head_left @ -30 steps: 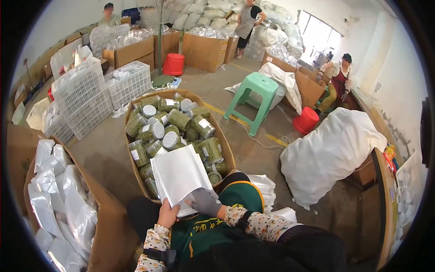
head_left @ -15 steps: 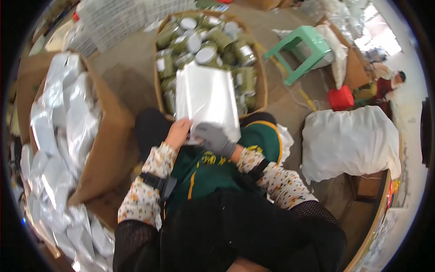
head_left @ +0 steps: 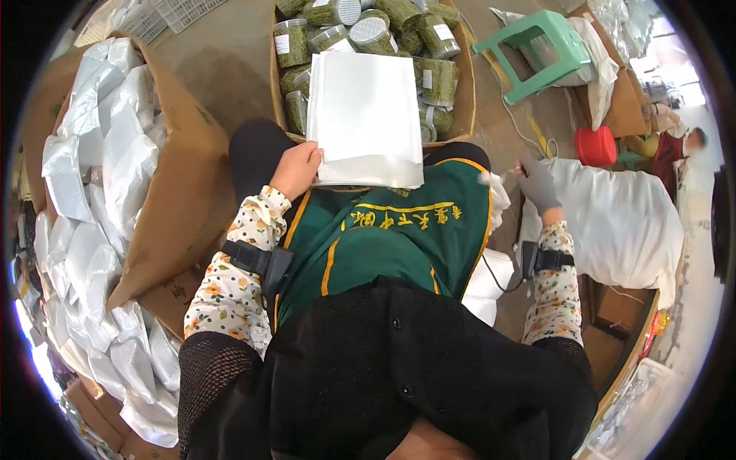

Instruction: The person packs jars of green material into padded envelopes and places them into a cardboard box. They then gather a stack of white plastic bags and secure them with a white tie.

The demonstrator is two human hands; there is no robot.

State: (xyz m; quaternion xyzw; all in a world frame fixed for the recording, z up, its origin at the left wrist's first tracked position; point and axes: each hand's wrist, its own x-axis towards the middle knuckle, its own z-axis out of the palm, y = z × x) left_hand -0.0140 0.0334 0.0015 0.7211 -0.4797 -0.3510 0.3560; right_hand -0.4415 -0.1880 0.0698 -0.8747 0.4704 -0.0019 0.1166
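Observation:
A stack of flat white plastic bags [head_left: 366, 115] lies across the front of the jar box, its near edge over my lap. My left hand [head_left: 297, 170], bare, is closed on the stack's near left corner, thumb on top. Out to the right, apart from the stack, is my right hand [head_left: 539, 185] in a grey glove. Its fingers are curled together beside the large white sack [head_left: 613, 218]; whatever they hold, if anything, is too small to make out. Crumpled white plastic [head_left: 497, 201] hangs by my right thigh.
Clear jars of green dried material [head_left: 441, 80] fill the cardboard box [head_left: 466, 100] ahead. At left, a carton [head_left: 172, 176] overflows with silvery-white wrapped packets [head_left: 130, 146]. A green stool [head_left: 571, 54], a red container [head_left: 596, 146] and another person [head_left: 675, 149] are at right.
My right hand has left the stack and swung out to the right near the white sack. The left hand still grips the stack's corner. The view has tilted down.

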